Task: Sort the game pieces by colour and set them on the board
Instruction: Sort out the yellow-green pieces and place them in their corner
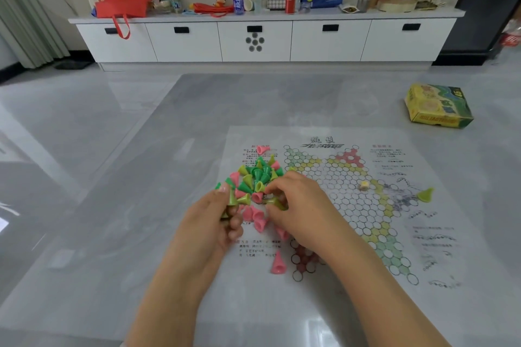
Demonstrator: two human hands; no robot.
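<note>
Game pieces (255,177) heaped, hands (296,203) gripping, box (438,105) nearby

Light: bright, even, soft daylight | Glare: white reflections on glossy worktop (112,205), near and left | Shadows: faint, soft, under forearms | Distortion: wide-angle bowing at edges, far cabinet (262,39) curves | Focus: slightly soft overall, board print blurred

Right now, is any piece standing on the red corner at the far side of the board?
No: the red corner of the board shows only bare printed circles, while the pile of pieces lies to its left.
</note>
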